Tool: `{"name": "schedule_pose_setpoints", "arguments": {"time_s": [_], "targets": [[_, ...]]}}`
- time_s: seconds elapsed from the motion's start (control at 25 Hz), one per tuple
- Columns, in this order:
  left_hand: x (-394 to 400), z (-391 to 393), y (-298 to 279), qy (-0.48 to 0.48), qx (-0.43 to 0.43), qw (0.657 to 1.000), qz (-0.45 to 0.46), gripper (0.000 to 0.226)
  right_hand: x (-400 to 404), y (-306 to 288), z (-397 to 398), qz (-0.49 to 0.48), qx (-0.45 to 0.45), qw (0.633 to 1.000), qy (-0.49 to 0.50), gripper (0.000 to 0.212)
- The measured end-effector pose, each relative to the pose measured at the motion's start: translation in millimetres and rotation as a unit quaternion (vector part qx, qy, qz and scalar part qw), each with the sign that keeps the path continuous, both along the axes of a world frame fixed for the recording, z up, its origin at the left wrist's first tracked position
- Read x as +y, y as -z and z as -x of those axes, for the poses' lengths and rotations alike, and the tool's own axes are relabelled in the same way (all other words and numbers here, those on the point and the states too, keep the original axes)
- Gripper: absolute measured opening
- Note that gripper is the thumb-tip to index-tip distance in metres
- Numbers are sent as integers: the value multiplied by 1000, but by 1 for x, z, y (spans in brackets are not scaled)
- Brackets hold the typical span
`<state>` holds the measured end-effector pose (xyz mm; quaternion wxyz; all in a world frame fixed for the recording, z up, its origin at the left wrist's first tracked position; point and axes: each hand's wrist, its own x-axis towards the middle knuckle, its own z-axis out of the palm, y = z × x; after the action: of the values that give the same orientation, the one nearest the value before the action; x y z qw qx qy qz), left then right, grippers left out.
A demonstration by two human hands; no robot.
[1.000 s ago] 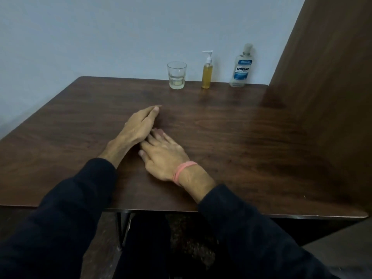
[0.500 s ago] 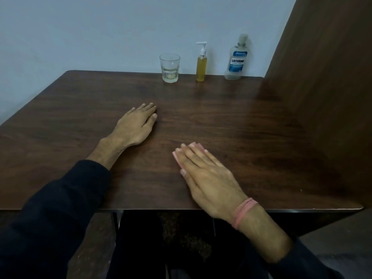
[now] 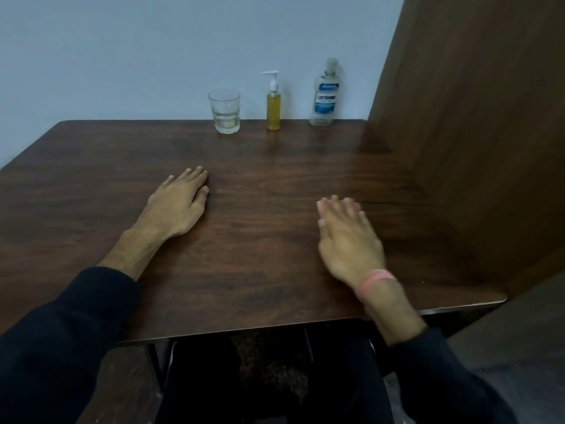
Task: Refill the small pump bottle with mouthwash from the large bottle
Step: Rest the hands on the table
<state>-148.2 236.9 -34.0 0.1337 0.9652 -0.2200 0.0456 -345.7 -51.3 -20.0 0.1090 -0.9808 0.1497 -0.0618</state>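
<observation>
The small pump bottle (image 3: pixel 273 108), with yellow liquid and a white pump, stands upright at the table's far edge. To its right stands the large clear mouthwash bottle (image 3: pixel 326 97) with a blue label, its cap on. My left hand (image 3: pixel 179 203) lies flat, palm down, on the table at centre left and holds nothing. My right hand (image 3: pixel 347 237), a pink band on its wrist, is flat and slightly blurred over the table at the right, also holding nothing. Both hands are far from the bottles.
A clear drinking glass (image 3: pixel 224 111) with a little liquid stands left of the pump bottle. The dark wooden table (image 3: pixel 260 166) meets a pale wall at the back. A tall wooden panel (image 3: pixel 477 133) closes off the right side.
My right hand has slid from beside the left hand out to the right and forward. The left hand has flattened and stayed roughly in place. The camera view has shifted slightly.
</observation>
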Motion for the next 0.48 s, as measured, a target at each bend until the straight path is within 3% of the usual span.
{"name": "schedule_pose_setpoints", "arguments": {"time_s": [0.24,0.32,0.48], "targets": [[-3,4,-8,1,6,1000,8,56,115,14,9,-16,-78,976,-201,57],[-4,6,-10,5,9,1000,12,55,96,13,6,-29,-71,977,-197,56],[-7,7,-12,6,11,1000,14,55,15,6,-21,-24,-29,994,-100,57]]}}
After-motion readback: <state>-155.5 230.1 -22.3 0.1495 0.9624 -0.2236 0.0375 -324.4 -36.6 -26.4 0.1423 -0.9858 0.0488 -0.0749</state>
